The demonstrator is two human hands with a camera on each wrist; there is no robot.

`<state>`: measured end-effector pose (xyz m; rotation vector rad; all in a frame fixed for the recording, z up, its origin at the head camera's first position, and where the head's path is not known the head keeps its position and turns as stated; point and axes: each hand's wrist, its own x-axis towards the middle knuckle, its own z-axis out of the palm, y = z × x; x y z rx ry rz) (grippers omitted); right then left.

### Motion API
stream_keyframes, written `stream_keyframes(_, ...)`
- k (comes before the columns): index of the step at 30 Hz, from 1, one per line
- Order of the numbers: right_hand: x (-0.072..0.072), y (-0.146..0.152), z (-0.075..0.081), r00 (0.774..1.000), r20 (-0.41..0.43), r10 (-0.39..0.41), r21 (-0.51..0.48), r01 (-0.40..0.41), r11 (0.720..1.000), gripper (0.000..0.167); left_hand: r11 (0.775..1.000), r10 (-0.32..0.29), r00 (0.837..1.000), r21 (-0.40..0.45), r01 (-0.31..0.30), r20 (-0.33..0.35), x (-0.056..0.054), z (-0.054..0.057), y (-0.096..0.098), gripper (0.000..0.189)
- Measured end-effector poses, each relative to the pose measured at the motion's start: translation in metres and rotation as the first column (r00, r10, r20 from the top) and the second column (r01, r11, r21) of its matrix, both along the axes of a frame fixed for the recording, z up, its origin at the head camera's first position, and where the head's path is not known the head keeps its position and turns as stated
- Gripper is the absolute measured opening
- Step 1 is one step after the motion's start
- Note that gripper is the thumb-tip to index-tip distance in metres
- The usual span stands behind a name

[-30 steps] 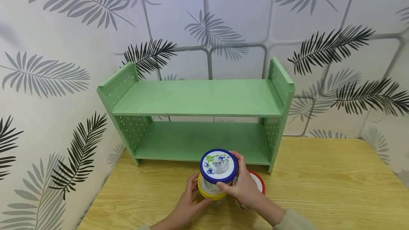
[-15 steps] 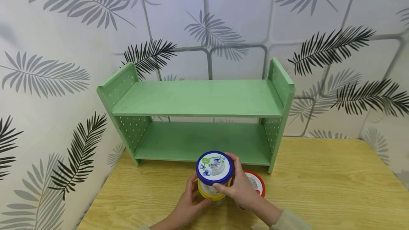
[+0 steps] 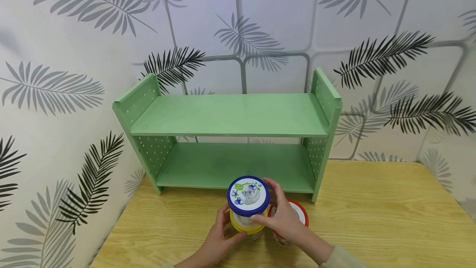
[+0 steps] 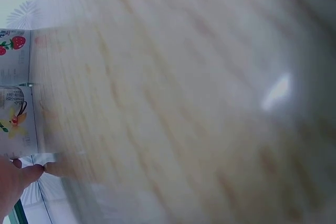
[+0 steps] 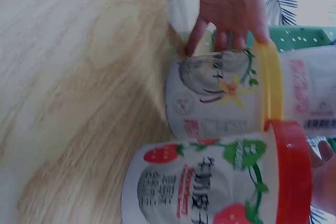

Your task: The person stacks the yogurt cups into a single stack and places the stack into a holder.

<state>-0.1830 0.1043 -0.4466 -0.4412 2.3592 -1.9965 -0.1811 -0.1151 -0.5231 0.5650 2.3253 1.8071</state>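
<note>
A tub with a blue lid point(image 3: 248, 195), printed with blueberries, sits over the yellow-lidded tub point(image 5: 220, 93), directly above its lid. My right hand point(image 3: 283, 218) grips the blue-lidded tub from the right, thumb at the front and fingers behind. My left hand point(image 3: 218, 238) holds the yellow-lidded tub from the left, its thumb at the front near the rim. Close on the right stands a red-lidded tub point(image 5: 210, 182) with strawberries on its side, partly hidden by my right hand in the head view. Both lower tubs stand upright on the wooden table point(image 3: 390, 214).
Behind the tubs stands a green two-tier shelf point(image 3: 230, 113) with perforated side panels. Its lower front edge lies just beyond the blue lid. A wall point(image 3: 275, 7) with leaf-patterned paper rises at the back and left.
My right hand has moved the blue-lidded tub a little left and down, more squarely over the yellow-lidded tub. My left hand has stayed in place.
</note>
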Motion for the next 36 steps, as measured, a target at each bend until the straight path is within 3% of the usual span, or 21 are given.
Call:
stream_keyframes(5, -0.001, 0.016, -0.002, 0.993, -0.116, 0.004, -0.04, -0.009, 0.999, 0.083, 1.0, 0.004, 1.0, 0.001, -0.004, 0.019, 0.0, 0.002, 0.001, 0.078)
stream_keyframes(10, 0.002, 0.035, -0.003, 0.971, -0.236, -0.031, -0.032, 0.024, 0.999, 0.076, 1.0, 0.004, 1.0, 0.003, -0.004, 0.019, -0.001, 0.002, 0.001, 0.079)
stream_keyframes(19, 0.015, 0.067, -0.004, 0.941, -0.313, -0.132, 0.009, 0.141, 0.99, 0.077, 1.0, 0.002, 1.0, 0.005, -0.002, 0.011, -0.001, 0.002, 0.0, 0.08)
stream_keyframes(25, 0.02, 0.084, -0.009, 0.905, -0.388, -0.173, -0.004, 0.186, 0.983, 0.078, 1.0, 0.0, 1.0, 0.006, 0.0, 0.011, 0.001, 0.003, 0.0, 0.079)
stream_keyframes(31, 0.023, 0.098, -0.015, 0.91, -0.35, -0.223, 0.029, 0.248, 0.968, 0.075, 1.0, -0.009, 1.0, 0.005, 0.009, 0.021, 0.0, 0.002, 0.0, 0.08)
stream_keyframes(36, 0.024, 0.103, -0.022, 0.938, -0.258, -0.232, 0.082, 0.26, 0.962, 0.073, 1.0, -0.008, 1.0, 0.007, 0.008, 0.029, -0.001, 0.002, 0.0, 0.081)
